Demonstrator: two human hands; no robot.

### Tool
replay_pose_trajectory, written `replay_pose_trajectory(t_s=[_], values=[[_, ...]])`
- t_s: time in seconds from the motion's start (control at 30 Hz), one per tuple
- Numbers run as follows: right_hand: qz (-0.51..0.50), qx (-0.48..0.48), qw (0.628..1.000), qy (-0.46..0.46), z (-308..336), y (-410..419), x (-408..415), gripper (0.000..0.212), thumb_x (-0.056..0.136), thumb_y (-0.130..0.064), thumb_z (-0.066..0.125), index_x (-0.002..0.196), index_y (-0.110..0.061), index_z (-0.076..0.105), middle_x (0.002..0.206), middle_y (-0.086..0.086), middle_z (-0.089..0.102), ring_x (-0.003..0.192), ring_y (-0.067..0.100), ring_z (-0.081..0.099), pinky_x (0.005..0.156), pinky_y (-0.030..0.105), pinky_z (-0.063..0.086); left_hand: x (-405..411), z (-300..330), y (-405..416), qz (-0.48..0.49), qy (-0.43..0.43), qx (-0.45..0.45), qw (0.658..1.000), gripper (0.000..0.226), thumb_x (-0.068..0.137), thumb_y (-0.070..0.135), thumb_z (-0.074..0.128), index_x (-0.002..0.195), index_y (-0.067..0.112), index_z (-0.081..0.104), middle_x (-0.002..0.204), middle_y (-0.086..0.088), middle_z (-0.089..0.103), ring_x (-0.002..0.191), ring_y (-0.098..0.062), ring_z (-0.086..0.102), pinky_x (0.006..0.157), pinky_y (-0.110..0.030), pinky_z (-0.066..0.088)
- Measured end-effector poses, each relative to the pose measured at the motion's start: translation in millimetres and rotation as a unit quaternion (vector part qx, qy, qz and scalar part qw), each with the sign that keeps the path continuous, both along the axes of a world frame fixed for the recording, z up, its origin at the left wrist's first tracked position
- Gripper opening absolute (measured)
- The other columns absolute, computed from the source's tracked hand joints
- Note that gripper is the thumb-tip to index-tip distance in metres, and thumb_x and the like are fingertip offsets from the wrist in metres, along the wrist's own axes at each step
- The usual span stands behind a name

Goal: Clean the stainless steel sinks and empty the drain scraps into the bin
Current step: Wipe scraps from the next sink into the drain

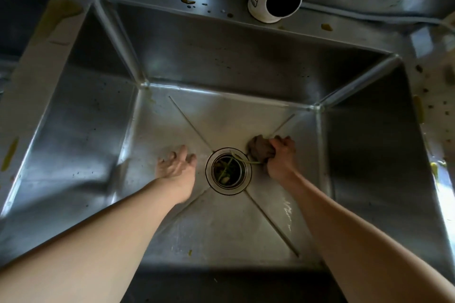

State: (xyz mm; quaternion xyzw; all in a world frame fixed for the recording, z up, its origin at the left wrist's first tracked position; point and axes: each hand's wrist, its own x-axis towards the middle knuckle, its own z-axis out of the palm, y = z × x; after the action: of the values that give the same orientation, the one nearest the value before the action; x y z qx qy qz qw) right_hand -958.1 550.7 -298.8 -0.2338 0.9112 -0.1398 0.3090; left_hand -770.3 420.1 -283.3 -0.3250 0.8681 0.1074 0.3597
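Sink point(172, 229), centre frame: drain point(228, 171) holding scraps. Right hand point(280, 157) fisted round brown cloth point(259, 149) beside drain, likely scrubbing. Left hand point(176, 163) open, holding nothing, probably bracing.

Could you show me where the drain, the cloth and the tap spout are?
drain point(228, 171): head view, on the scraps inside the strainer.
cloth point(259, 149): head view, on the brown wad that the right hand grips.
tap spout point(283, 1): head view, on its dark open mouth.

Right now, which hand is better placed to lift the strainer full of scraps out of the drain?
The left hand. It is open and holds nothing, right beside the drain strainer. The right hand is just as near but grips a brown cloth, so it would have to drop that first.
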Motion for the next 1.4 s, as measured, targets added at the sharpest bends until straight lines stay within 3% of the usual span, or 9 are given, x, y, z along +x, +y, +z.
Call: replay_pose_trajectory(t_s=[0.23,0.43,0.57,0.7,0.9,1.07,1.17,1.27,1.4], values=[[0.027,-0.064,0.996,-0.056,-1,-11,50,0.051,0.071,0.005,0.045,0.112,-0.015,0.067,0.113,0.013,0.055,0.104,0.027,0.053,0.089,0.023,0.045,-2,3,1,-0.004,-0.013,0.01,1.0,0.087,0.076,0.002,0.063,0.149,0.02,0.018,0.15,-0.008,0.011,0.134,-0.029,0.03,0.11,-0.042,0.032],[-0.065,-0.092,0.992,-0.051,30,-6,43,0.026,0.083,0.003,0.047,0.101,-0.009,0.061,0.099,0.01,0.056,0.08,0.02,0.05,0.053,0.013,0.032,4,13,-1,-0.008,0.014,0.038,0.999,0.079,0.077,-0.001,0.058,0.145,0.025,0.026,0.144,-0.004,0.023,0.13,-0.026,0.036,0.104,-0.042,0.037],[-0.109,-0.09,0.989,-0.048,42,0,36,0.026,0.087,-0.003,0.049,0.111,-0.008,0.059,0.1,0.012,0.061,0.093,0.029,0.056,0.064,0.022,0.032,0,23,3,-0.016,0.036,0.05,0.998,0.078,0.078,-0.004,0.055,0.145,0.026,0.026,0.142,-0.005,0.026,0.131,-0.027,0.034,0.104,-0.042,0.036],[-0.137,-0.074,0.988,-0.006,44,8,24,0.032,0.086,-0.001,0.043,0.114,-0.01,0.057,0.11,0.015,0.058,0.086,0.023,0.048,0.069,0.021,0.031,-2,27,4,-0.018,0.04,0.049,0.998,0.078,0.077,-0.005,0.056,0.144,0.023,0.027,0.142,-0.004,0.026,0.132,-0.027,0.033,0.106,-0.043,0.034],[-0.1,-0.027,0.994,0.035,16,17,11,0.041,0.073,-0.003,0.038,0.109,-0.01,0.058,0.121,0.017,0.048,0.097,0.03,0.052,0.09,0.031,0.046,0,25,-3,-0.015,0.036,0.044,0.998,0.086,0.077,-0.005,0.057,0.148,0.024,0.02,0.15,-0.002,0.019,0.138,-0.025,0.026,0.112,-0.042,0.028],[-0.052,0.064,0.996,0.015,-2,25,11,0.06,0.084,-0.005,0.052,0.141,-0.018,0.035,0.15,0.018,0.012,0.134,0.04,0.028,0.107,0.037,0.038,3,15,-5,-0.022,0.038,0.036,0.998,0.084,0.078,-0.001,0.059,0.148,0.024,0.02,0.148,-0.002,0.022,0.135,-0.025,0.03,0.109,-0.041,0.031],[-0.013,0.103,0.994,0.044,2,31,19,0.073,0.084,-0.015,0.059,0.147,-0.024,0.023,0.154,0.015,0.004,0.14,0.038,0.012,0.113,0.041,0.028,5,13,-3,-0.023,0.035,0.039,0.998,0.086,0.077,-0.003,0.059,0.149,0.024,0.018,0.148,-0.002,0.021,0.135,-0.025,0.029,0.109,-0.042,0.03],[0.048,0.05,0.983,0.167,15,38,34,0.061,0.078,-0.013,0.061,0.136,-0.017,0.042,0.138,0.019,0.028,0.122,0.038,0.028,0.101,0.043,0.033,5,15,0,-0.021,0.035,0.041,0.998,0.087,0.077,-0.003,0.058,0.149,0.023,0.017,0.149,-0.002,0.02,0.136,-0.025,0.028,0.11,-0.041,0.029],[0.168,0.012,0.975,0.143,24,32,55,0.034,0.08,-0.012,0.056,0.114,-0.009,0.061,0.115,0.012,0.044,0.105,0.031,0.038,0.083,0.036,0.043,5,22,4,-0.028,0.048,0.041,0.998,0.083,0.078,-0.001,0.059,0.148,0.021,0.02,0.149,-0.003,0.021,0.135,-0.025,0.03,0.11,-0.043,0.03]])
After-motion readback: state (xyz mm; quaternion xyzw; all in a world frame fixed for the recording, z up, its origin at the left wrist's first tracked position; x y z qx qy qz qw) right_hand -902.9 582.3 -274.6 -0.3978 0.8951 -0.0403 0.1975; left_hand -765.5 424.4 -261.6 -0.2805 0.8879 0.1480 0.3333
